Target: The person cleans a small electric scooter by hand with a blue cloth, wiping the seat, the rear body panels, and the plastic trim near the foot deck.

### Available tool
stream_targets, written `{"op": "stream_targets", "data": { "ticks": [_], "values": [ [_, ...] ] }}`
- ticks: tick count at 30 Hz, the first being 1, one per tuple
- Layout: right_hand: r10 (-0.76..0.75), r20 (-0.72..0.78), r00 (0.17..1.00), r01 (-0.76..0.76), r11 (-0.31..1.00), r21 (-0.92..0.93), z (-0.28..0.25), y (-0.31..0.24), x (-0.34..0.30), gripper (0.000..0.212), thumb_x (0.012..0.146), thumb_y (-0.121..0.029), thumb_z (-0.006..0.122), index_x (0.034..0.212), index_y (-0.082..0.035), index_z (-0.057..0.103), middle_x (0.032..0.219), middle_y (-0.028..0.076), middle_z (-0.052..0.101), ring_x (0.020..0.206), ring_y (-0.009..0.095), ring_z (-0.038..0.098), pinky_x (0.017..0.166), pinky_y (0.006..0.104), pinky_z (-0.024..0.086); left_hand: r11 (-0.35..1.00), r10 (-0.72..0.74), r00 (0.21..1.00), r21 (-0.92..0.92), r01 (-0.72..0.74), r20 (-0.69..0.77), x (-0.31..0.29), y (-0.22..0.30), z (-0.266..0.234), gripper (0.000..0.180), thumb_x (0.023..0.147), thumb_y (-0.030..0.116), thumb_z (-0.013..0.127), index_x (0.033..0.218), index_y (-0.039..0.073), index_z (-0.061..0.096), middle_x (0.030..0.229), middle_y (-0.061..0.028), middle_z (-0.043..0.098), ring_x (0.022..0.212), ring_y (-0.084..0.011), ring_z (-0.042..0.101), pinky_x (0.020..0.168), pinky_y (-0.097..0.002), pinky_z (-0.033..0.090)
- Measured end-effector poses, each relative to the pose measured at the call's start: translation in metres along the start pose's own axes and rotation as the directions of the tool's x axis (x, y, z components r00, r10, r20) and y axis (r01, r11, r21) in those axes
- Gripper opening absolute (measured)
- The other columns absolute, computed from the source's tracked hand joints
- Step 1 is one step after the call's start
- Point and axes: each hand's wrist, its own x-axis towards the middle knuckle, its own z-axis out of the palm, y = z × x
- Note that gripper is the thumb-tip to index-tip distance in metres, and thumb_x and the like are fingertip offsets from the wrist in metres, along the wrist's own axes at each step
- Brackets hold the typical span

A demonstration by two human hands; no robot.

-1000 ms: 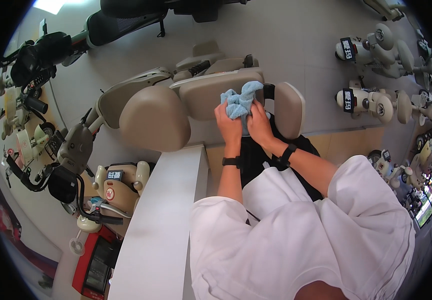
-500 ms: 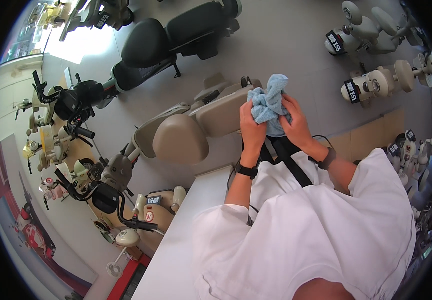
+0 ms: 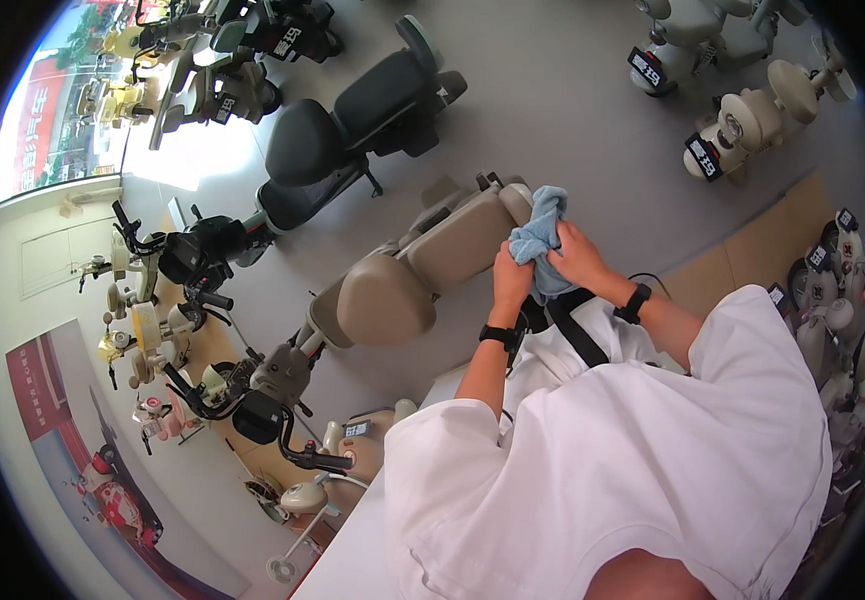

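A crumpled light-blue cloth (image 3: 545, 232) is gripped between my two hands, in front of my body. My left hand (image 3: 513, 279) has its fingers closed round the cloth's left side. On the other side my right hand (image 3: 580, 258) clutches it, fingers curled in. One end of the cloth sticks up above the hands and some hangs below them. Both wrists wear black bands. Just left of the cloth stands a beige electric scooter (image 3: 385, 302), its long tan seat reaching almost to my left hand; the two look close, but I cannot tell if they touch.
A black scooter (image 3: 303, 145) stands beyond the beige one. More scooters line the left wall, and others (image 3: 748, 130) stand at the far right. A white tabletop (image 3: 353, 530) lies at my lower left. A low tan board (image 3: 743, 255) runs along the right side.
My view has shifted, so the scooters appear farther right and lower. My hands have drawn closer together on the cloth, which looks more tightly bunched.
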Motion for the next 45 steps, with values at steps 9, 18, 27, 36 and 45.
{"op": "stream_targets", "data": {
  "ticks": [9, 18, 27, 36, 45],
  "values": [
    [0.029, -0.011, 1.0, -0.029, 0.999, 0.026, 0.005, -0.015, -0.027, 0.048, 0.083, -0.02, 0.06, 0.124, 0.0, 0.047, 0.127, 0.021, 0.051, 0.116, 0.041, 0.051, 0.096, 0.0467, 0.045, 0.973, 0.233, 0.972, -0.009, -0.233, 0.023, -0.007, -0.008, -0.014, 0.037, 0.079, 0.009, 0.07, 0.112, 0.001, 0.057, 0.104, -0.0209, 0.066, 0.1, -0.0371, 0.063, 0.087, -0.0399, 0.049],
    [-0.091, -0.075, 0.993, 0.098, 0.99, 0.098, 0.064, -0.086, -0.054, 0.04, 0.084, -0.018, 0.06, 0.119, -0.001, 0.051, 0.12, 0.02, 0.054, 0.109, 0.042, 0.053, 0.093, 0.0448, 0.045, 0.94, 0.341, 0.937, 0.001, -0.342, -0.072, -0.04, -0.048, -0.103, 0.046, 0.077, 0.007, 0.072, 0.12, 0.0, 0.057, 0.114, -0.0192, 0.061, 0.108, -0.0361, 0.059, 0.093, -0.0383, 0.046],
    [-0.332, 0.176, 0.927, 0.318, 0.942, 0.103, 0.147, -0.141, -0.038, 0.037, 0.085, -0.016, 0.062, 0.118, -0.002, 0.051, 0.116, 0.02, 0.055, 0.108, 0.042, 0.053, 0.09, 0.0445, 0.045, 0.958, 0.226, 0.883, -0.068, -0.277, -0.412, -0.071, -0.134, -0.171, 0.042, 0.077, 0.007, 0.071, 0.117, 0.0, 0.058, 0.113, -0.0181, 0.062, 0.102, -0.0351, 0.062, 0.089, -0.0389, 0.048],
    [-0.31, 0.195, 0.931, 0.305, 0.951, 0.057, 0.193, -0.132, -0.028, 0.039, 0.084, -0.015, 0.061, 0.12, -0.003, 0.051, 0.12, 0.018, 0.054, 0.108, 0.042, 0.053, 0.089, 0.0457, 0.046, 0.983, 0.147, 0.835, -0.019, -0.185, -0.53, -0.067, -0.167, -0.167, 0.043, 0.077, 0.01, 0.072, 0.118, 0.002, 0.059, 0.11, -0.0188, 0.061, 0.101, -0.0392, 0.06, 0.088, -0.0414, 0.049],
    [-0.233, 0.097, 0.968, 0.224, 0.969, 0.101, 0.168, -0.071, -0.002, 0.044, 0.083, -0.01, 0.062, 0.125, -0.001, 0.051, 0.124, 0.019, 0.053, 0.114, 0.04, 0.052, 0.094, 0.0437, 0.045, 0.972, 0.231, 0.884, 0.062, -0.225, -0.406, -0.019, -0.162, -0.108, 0.05, 0.076, 0.01, 0.071, 0.125, 0.007, 0.057, 0.119, -0.0147, 0.058, 0.109, -0.0371, 0.058, 0.09, -0.0407, 0.049]
  ]
}}
